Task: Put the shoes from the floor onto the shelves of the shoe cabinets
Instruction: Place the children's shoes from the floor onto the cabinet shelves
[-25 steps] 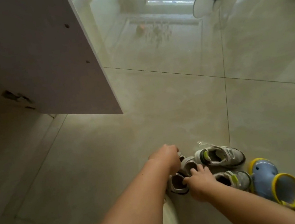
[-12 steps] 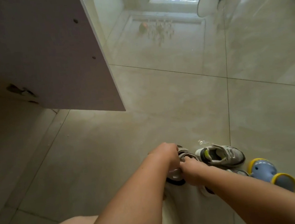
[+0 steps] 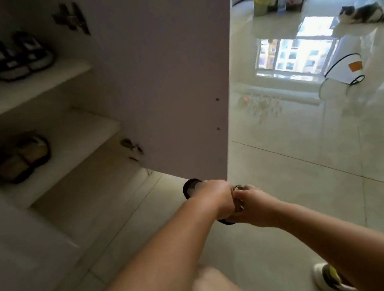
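Both hands gripped the held shoes (image 3: 190, 188), which were clear of the floor (image 3: 301, 179) and just short of the lower edge of the open cabinet door (image 3: 164, 75). The left hand (image 3: 214, 197) had its fingers curled over the top, and a dark rounded sole end stuck out past its knuckles toward the cabinet. The right hand (image 3: 252, 204) closed its fingers on the load from the other side, touching the left hand, with a second strip of dark sole showing beneath them. It was too blurred to tell whether one shoe or two sat in that grip.

What mattered was direction: the shelves lay to the left and ahead of the hands, not straight in front, where the door hung. The left hand was the nearer to the opening, and the long axis seemed to run roughly left to right, protruding end first toward the cabinet. The middle shelf (image 3: 85, 133) carried a brownish pair (image 3: 20, 157) at its far left, the upper shelf (image 3: 29, 84) carried black sandals (image 3: 17, 56), and the cabinet's bottom board (image 3: 90, 199) sat lowest and closest. A leftward sweep round the door edge looked needed. A sneaker (image 3: 328, 279) waited on the floor by the right arm
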The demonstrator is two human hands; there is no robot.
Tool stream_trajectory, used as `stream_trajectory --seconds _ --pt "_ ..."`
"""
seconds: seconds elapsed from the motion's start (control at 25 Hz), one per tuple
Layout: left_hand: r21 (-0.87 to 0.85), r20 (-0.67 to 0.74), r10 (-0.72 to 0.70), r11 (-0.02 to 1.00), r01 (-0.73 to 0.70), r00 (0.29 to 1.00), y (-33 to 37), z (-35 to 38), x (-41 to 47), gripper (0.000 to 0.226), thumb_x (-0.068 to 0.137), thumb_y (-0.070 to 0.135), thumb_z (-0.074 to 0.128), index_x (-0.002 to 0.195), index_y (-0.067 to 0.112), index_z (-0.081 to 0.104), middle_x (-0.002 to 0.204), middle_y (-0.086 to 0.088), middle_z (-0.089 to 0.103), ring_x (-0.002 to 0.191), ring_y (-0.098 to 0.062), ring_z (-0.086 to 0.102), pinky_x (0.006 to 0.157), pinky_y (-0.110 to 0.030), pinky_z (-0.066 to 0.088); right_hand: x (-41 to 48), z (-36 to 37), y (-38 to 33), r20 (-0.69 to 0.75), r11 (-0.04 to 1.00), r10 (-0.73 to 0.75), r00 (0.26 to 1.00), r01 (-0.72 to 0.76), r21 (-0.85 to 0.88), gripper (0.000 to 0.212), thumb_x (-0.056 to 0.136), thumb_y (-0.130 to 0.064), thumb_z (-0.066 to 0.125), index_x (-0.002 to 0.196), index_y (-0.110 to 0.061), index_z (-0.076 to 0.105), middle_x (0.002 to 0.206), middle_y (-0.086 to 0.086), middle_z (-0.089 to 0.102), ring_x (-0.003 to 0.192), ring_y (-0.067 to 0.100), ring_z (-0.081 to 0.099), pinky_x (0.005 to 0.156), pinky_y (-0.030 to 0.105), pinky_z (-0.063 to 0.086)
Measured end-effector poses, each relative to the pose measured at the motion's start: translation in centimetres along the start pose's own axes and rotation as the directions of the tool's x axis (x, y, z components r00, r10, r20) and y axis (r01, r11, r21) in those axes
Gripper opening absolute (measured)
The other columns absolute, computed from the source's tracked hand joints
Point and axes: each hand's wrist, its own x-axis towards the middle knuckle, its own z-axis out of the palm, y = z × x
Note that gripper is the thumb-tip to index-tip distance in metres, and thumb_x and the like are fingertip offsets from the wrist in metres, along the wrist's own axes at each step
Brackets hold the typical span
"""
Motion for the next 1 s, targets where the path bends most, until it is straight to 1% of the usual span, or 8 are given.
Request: stream_trajectory --seconds 0.08,0.16,0.28,0.36,0.48,0.76,0.92,1.0 --pt "-0.094 -0.165 -0.082 0.993 0.068 0.983 -4.8 -2.1 -2.8 0.029 0.088 0.019 0.054 0.115 0.025 0.063 0.111 -0.002 0.063 0.104 -0.025 0.058 0.088 -0.039 0.052 1.6 -0.6 -5.4 -0.050 0.990 -0.135 0.990 0.132 -0.058 0.028 0.078 -0.042 0.068 0.100 -0.025 0.067 0.090 -0.011 0.052 0.092 0.013 0.047 0.082 0.025 0.045" --pt "-0.120 -0.274 -0.116 0.989 0.085 0.955 -8.9 -3.1 -4.8 0.026 0.086 0.022 0.055 0.110 0.028 0.064 0.112 -0.001 0.060 0.110 -0.025 0.051 0.090 -0.043 0.050 3.2 -0.5 -10.0 -0.092 0.969 -0.242 0.966 0.235 -0.079 0.032 0.074 -0.050 0.065 0.102 -0.035 0.065 0.105 -0.009 0.057 0.101 0.016 0.053 0.088 0.032 0.051" --pt "-0.020 -0.413 -0.140 0.989 0.144 0.900 -14.4 -4.0 -7.2 0.027 0.087 0.028 0.057 0.113 0.026 0.063 0.123 -0.001 0.055 0.130 -0.031 0.033 0.106 -0.047 0.039 5.8 -0.3 -16.6 -0.181 0.957 -0.287 0.941 0.290 -0.009 0.034 0.075 -0.041 0.069 0.106 -0.031 0.063 0.115 -0.005 0.055 0.103 0.018 0.058 0.085 0.037 0.056" --pt "0.045 -0.503 -0.133 0.983 0.179 0.854 -17.2 -5.1 -8.2 0.034 0.090 0.023 0.053 0.123 0.021 0.057 0.131 -0.003 0.051 0.131 -0.030 0.028 0.112 -0.042 0.032 7.8 -0.3 -20.0 -0.257 0.951 -0.308 0.916 0.295 -0.086 0.041 0.077 -0.043 0.068 0.113 -0.025 0.062 0.123 0.005 0.050 0.112 0.025 0.051 0.091 0.039 0.050" --pt "0.010 -0.608 -0.155 0.979 0.203 0.779 -21.3 -7.1 -8.2 0.042 0.088 0.017 0.051 0.130 0.020 0.050 0.139 0.000 0.043 0.124 -0.025 0.033 0.102 -0.038 0.040 11.8 -0.4 -24.2 -0.336 0.922 -0.385 0.859 0.344 -0.177 0.047 0.078 -0.044 0.067 0.121 -0.026 0.060 0.133 0.004 0.044 0.121 0.025 0.046 0.093 0.033 0.048" --pt "-0.061 -0.558 -0.264 0.958 0.279 0.786 -31.3 -10.2 -2.4 0.059 0.087 0.011 0.049 0.144 0.019 0.035 0.150 -0.004 0.031 0.136 -0.028 0.029 0.105 -0.038 0.039 23.9 0.3 -29.9 -0.369 0.938 -0.344 0.864 0.294 -0.185 0.035 0.084 -0.032 0.061 0.114 -0.015 0.058 0.125 0.017 0.048 0.113 0.033 0.049 0.090 0.036 0.047" --pt "-0.154 -0.474 -0.374 0.926 0.343 0.797 -38.7 -11.1 3.3 0.069 0.091 0.017 0.052 0.152 0.020 0.018 0.160 -0.005 0.011 0.146 -0.030 0.012 0.117 -0.044 0.025 33.2 3.0 -33.2 -0.422 0.918 -0.391 0.818 0.381 -0.112 0.036 0.094 -0.023 0.052 0.126 -0.009 0.057 0.133 0.014 0.050 0.124 0.030 0.049 0.099 0.024 0.039" --pt "-0.159 -0.529 -0.391 0.917 0.365 0.753 -42.0 -11.7 5.7 0.071 0.090 0.035 0.054 0.151 0.023 0.020 0.160 -0.004 0.014 0.144 -0.029 0.021 0.115 -0.047 0.028 36.7 3.8 -35.0 -0.474 0.927 -0.374 0.797 0.344 -0.151 0.036 0.094 -0.027 0.049 0.126 -0.014 0.058 0.135 0.013 0.045 0.127 0.031 0.043 0.100 0.037 0.044"
